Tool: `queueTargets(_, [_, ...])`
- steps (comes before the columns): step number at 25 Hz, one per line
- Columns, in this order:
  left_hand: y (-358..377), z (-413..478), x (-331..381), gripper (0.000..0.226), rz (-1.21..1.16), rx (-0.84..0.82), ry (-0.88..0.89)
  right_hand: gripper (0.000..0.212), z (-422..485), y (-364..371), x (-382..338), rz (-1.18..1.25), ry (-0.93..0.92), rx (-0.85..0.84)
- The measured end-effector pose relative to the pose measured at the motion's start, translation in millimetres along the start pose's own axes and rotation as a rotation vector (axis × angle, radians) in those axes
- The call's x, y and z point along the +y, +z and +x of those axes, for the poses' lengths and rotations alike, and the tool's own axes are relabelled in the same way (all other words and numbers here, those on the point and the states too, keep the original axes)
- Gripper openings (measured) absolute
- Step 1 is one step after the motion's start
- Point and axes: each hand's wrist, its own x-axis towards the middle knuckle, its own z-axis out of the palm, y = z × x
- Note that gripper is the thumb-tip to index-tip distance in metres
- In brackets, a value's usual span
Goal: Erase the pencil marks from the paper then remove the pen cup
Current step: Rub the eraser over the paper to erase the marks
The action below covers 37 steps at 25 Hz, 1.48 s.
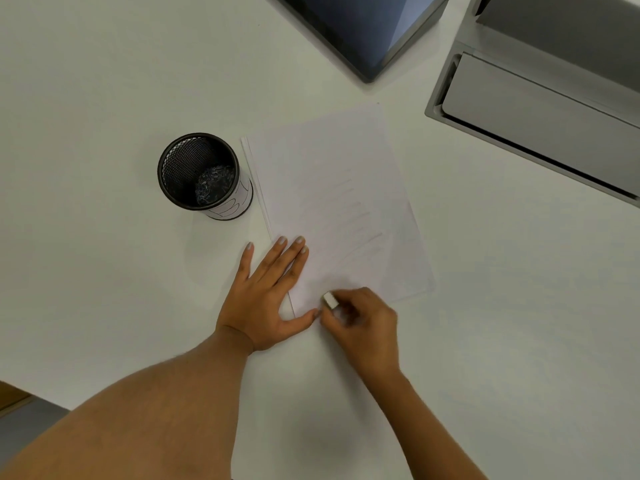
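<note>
A white sheet of paper (332,188) lies tilted on the white desk, with faint pencil strokes (349,223) across its middle and lower part. My left hand (266,292) lies flat, fingers spread, on the paper's lower left corner and edge. My right hand (360,323) pinches a small white eraser (329,301) at the paper's near edge, just right of my left thumb. A black mesh pen cup (202,174) stands left of the paper, close to its edge, with a clump of small dark items at its bottom.
A dark tablet or screen (363,29) sits at the back centre. A grey cable tray with a lid (540,112) fills the back right. The desk's near left edge (34,393) borders the floor.
</note>
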Motion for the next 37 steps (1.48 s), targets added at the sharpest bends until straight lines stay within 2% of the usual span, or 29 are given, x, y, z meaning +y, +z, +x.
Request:
queueTargets(1, [0.0,-0.2,-0.1,0.088,-0.003,0.000,0.001,0.017,2.8,-3.1,2.2,0.000,-0.021,0.002])
queueTargets(4, [0.0,0.3,-0.5,0.088,-0.004,-0.002,-0.005,0.027,44.2,-38.9,18.8,-0.005,0.114,0.286])
queueTargets(6, [-0.1,-0.4,0.0,0.088,-0.004,-0.001,-0.005,0.024,51.6,-46.1,22.5,0.007,0.152,0.340])
queueTargets(7, [-0.3,-0.4,0.0,0.088,-0.007,0.000,-0.005,0.021,44.1,-37.6,19.1,-0.009,0.121,0.289])
queueTargets(10, [-0.2,0.2,-0.2,0.087,0.002,0.004,0.000,0.013,1.0,-2.3,-0.5,-0.097,-0.129,-0.041])
queueTargets(11, [0.1,-0.1,0.4,0.087,0.000,0.000,0.000,0.013,1.6,-2.8,2.6,-0.118,-0.184,-0.077])
queueTargets(13, [0.4,0.0,0.3,0.088,-0.008,-0.003,-0.006,0.011,30.6,-21.1,12.6,-0.139,-0.178,0.031])
queueTargets(15, [0.7,0.3,-0.2,0.088,-0.002,-0.007,-0.010,0.014,60.2,-44.8,19.3,-0.134,-0.056,0.201])
queueTargets(17, [0.8,-0.1,-0.4,0.089,-0.002,-0.015,-0.012,0.015,64.5,-46.5,17.9,-0.070,0.018,0.248])
queueTargets(19, [0.9,0.6,-0.2,0.088,-0.004,-0.007,-0.008,0.015,41.0,-21.8,4.3,-0.027,0.014,0.125])
queueTargets(21, [1.5,0.9,0.5,0.088,-0.003,0.006,-0.003,0.012,11.6,1.6,-6.7,-0.031,-0.086,-0.053])
queueTargets(22, [1.6,0.8,0.9,0.088,-0.004,0.004,-0.003,0.011,9.8,3.1,-5.6,-0.045,-0.116,-0.075])
queueTargets(23, [1.4,0.8,0.9,0.088,-0.003,-0.002,-0.005,0.010,19.8,-2.3,-1.0,-0.044,-0.102,-0.041])
queueTargets(26, [0.6,0.9,0.6,0.089,0.005,-0.017,-0.011,0.013,69.3,-44.3,14.8,-0.112,0.046,0.253])
queueTargets(28, [0.0,1.2,0.6,0.090,0.005,-0.025,-0.013,0.013,76.5,-54.8,17.1,-0.154,0.056,0.310])
queueTargets(29, [-0.1,1.1,0.5,0.090,0.001,-0.025,-0.013,0.012,67.5,-45.9,11.9,-0.176,0.024,0.269])
queueTargets(32, [0.5,1.1,0.3,0.091,0.010,-0.024,-0.001,0.009,13.9,-0.2,-7.3,-0.178,-0.196,-0.058])
queueTargets(33, [0.3,0.8,0.0,0.092,0.010,-0.026,0.002,0.010,8.9,4.0,-7.2,-0.171,-0.236,-0.101])
queueTargets(34, [-0.1,0.7,0.2,0.092,0.004,-0.025,-0.001,0.010,17.6,-0.1,-3.5,-0.146,-0.224,-0.075])
queueTargets(37, [-1.2,0.9,1.5,0.091,-0.009,-0.014,-0.013,0.011,69.3,-37.2,11.3,-0.145,-0.015,0.232])
